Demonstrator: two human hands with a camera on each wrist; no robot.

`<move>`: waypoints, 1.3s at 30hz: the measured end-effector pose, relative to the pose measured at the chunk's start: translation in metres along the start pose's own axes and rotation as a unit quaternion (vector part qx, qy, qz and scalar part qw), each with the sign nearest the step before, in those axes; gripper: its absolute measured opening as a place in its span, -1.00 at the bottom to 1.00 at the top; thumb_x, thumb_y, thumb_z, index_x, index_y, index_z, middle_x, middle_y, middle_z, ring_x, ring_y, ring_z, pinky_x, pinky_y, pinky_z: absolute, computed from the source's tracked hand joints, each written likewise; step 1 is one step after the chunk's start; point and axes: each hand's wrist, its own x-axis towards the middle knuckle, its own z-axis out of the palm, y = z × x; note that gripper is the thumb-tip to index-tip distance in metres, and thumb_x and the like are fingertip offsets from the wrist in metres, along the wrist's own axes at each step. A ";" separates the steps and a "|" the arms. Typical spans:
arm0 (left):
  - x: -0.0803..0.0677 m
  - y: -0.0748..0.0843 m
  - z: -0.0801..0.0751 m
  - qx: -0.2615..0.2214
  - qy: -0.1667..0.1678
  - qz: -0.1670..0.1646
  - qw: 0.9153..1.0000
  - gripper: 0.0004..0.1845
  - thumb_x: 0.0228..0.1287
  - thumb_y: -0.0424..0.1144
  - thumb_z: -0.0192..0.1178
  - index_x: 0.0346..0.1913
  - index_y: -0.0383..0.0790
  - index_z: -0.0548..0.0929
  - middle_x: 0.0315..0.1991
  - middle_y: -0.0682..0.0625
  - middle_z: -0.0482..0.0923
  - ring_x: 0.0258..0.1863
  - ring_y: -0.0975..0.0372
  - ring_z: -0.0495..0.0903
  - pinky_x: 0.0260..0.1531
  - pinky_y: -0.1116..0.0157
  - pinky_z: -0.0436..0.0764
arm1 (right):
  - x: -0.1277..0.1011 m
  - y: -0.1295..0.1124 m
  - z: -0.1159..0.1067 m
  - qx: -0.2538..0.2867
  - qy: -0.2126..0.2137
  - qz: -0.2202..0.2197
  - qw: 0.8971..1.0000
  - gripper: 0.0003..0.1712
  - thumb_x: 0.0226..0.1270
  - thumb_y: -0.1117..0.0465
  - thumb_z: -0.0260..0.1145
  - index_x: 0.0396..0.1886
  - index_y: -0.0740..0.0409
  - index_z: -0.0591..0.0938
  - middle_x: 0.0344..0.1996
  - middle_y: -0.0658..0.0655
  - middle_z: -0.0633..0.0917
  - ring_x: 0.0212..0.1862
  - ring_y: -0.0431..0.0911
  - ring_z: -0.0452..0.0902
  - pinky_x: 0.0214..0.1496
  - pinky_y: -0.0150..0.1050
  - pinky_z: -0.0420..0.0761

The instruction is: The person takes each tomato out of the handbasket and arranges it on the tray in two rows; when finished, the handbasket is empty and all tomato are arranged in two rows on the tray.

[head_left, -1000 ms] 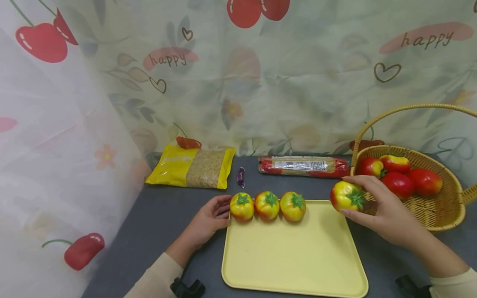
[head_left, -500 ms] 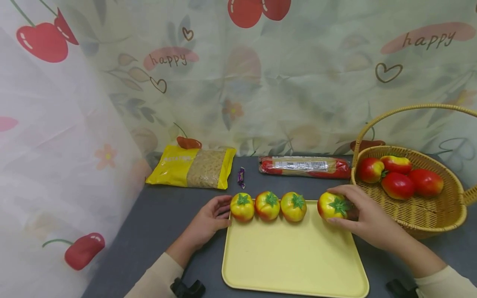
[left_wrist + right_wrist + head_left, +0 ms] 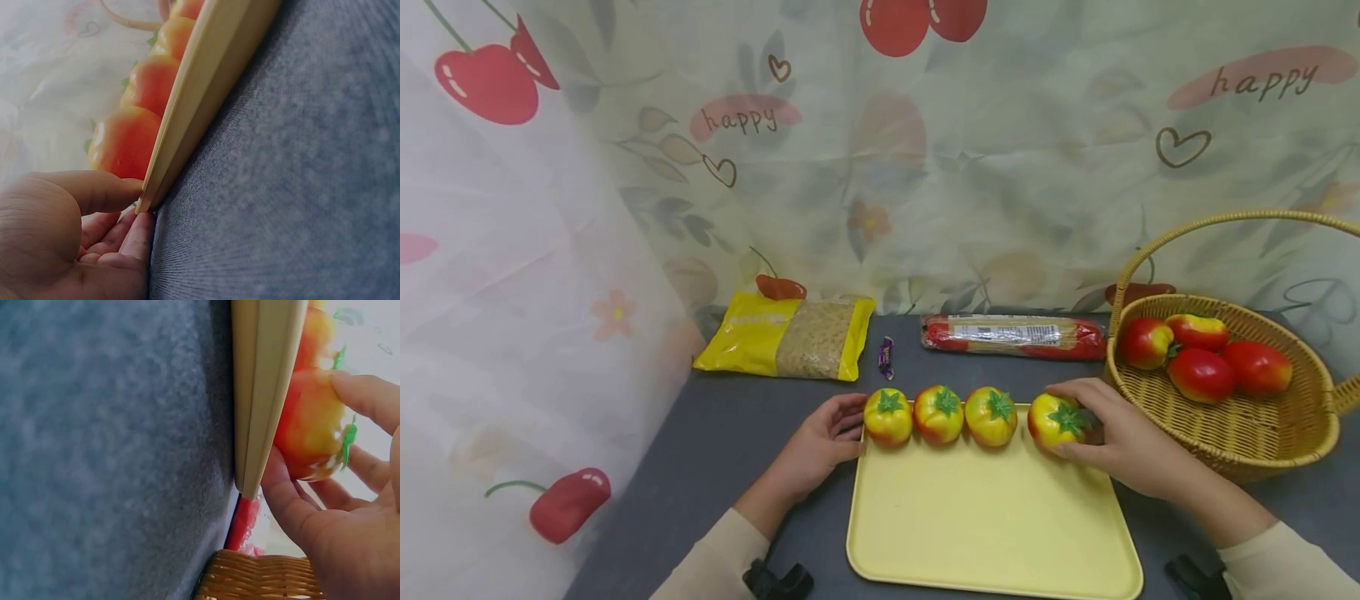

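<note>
Counting from the head view, four yellow-red toy tomatoes stand in a row along the far edge of the yellow tray (image 3: 985,533): three tomatoes (image 3: 937,414) side by side and a fourth tomato (image 3: 1054,421) at the right end, just beside them. The right hand (image 3: 1120,442) grasps this fourth tomato, fingers curled round it. The left hand (image 3: 820,442) lies relaxed against the tray's far left corner, holding nothing. Four red apples (image 3: 1202,357) lie in one wicker basket (image 3: 1285,433) at the right. On the grey table (image 3: 730,433) behind are one yellow bag (image 3: 786,336), one small purple candy (image 3: 885,357) and one red packet (image 3: 1013,335). A second ago the fourth tomato was held in the air by the basket; now it sits on the tray, closer to the row.

From the left wrist, the fingers (image 3: 106,190) touch the tray corner, tomatoes lined up beyond.

From the right wrist, fingers wrap the fourth tomato (image 3: 309,425) just inside the tray rim.
</note>
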 end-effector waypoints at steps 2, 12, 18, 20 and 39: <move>0.000 0.000 0.000 0.002 0.000 0.000 1.000 -0.23 0.34 -0.64 0.31 0.59 -0.35 0.36 0.55 -0.23 0.37 0.53 -0.08 0.39 0.43 0.08 0.48 | 0.001 0.001 0.001 0.000 0.000 -0.001 1.000 -0.20 0.37 0.14 0.64 0.50 0.25 0.51 0.35 0.29 0.50 0.23 0.18 0.54 -0.06 -0.22 0.78; 0.001 0.000 0.001 0.006 0.002 -0.001 1.000 -0.23 0.34 -0.65 0.31 0.59 -0.35 0.36 0.55 -0.24 0.38 0.52 -0.09 0.39 0.42 0.07 0.49 | 0.008 0.001 0.003 -0.012 -0.004 -0.005 1.000 -0.21 0.39 0.10 0.63 0.49 0.26 0.52 0.36 0.30 0.50 0.25 0.19 0.51 -0.01 -0.16 0.76; 0.001 0.002 0.001 0.003 0.005 0.001 1.000 -0.24 0.34 -0.66 0.30 0.58 -0.36 0.37 0.54 -0.24 0.39 0.52 -0.10 0.40 0.42 0.07 0.48 | 0.009 0.000 0.004 -0.011 -0.001 -0.009 1.000 -0.20 0.38 0.10 0.63 0.49 0.25 0.51 0.36 0.30 0.51 0.23 0.17 0.52 -0.05 -0.20 0.76; 0.001 0.002 0.001 -0.003 0.005 0.001 1.000 -0.24 0.33 -0.66 0.30 0.58 -0.38 0.37 0.54 -0.25 0.39 0.52 -0.11 0.39 0.43 0.06 0.48 | 0.009 0.000 0.004 -0.006 0.000 -0.011 1.000 -0.19 0.38 0.10 0.63 0.50 0.25 0.50 0.35 0.30 0.51 0.23 0.17 0.52 -0.05 -0.20 0.76; 0.000 0.000 0.001 -0.009 0.001 0.003 1.000 -0.24 0.33 -0.65 0.31 0.58 -0.41 0.36 0.54 -0.28 0.37 0.53 -0.12 0.38 0.45 0.05 0.47 | 0.005 -0.010 0.002 0.002 0.013 -0.003 1.000 -0.22 0.45 0.07 0.59 0.52 0.22 0.49 0.37 0.27 0.49 0.24 0.14 0.47 -0.09 -0.19 0.76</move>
